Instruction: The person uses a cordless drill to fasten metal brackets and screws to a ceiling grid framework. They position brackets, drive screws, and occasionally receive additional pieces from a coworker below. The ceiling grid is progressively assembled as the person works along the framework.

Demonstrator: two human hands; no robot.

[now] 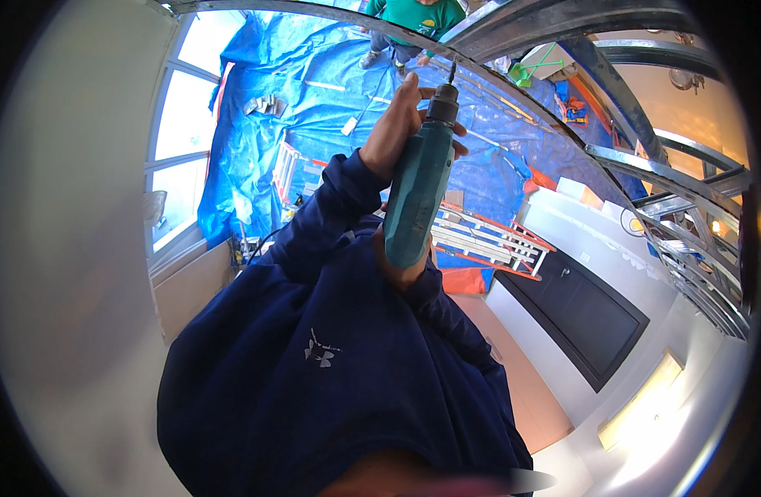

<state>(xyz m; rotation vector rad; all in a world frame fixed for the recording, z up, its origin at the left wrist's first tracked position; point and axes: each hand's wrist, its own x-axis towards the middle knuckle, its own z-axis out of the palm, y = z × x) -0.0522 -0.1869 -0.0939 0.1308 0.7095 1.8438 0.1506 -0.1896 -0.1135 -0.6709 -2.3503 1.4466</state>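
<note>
A teal cordless drill with a black chuck stands nearly upright before me, its thin bit pointing away. My right hand is closed around the drill's lower end, mostly hidden behind its body. Up by the chuck, my left hand cups the drill from behind; fingertips show past its right side and one finger stretches up along it. The bit's tip meets the edge of a long metal framing track in this view; whether it touches, I cannot tell.
Blue tarp covers the floor below, where a person in a green shirt stands. Ladders with orange rails lie to the right near a dark door. Curved metal studs crowd the upper right; a pale wall rises on the left.
</note>
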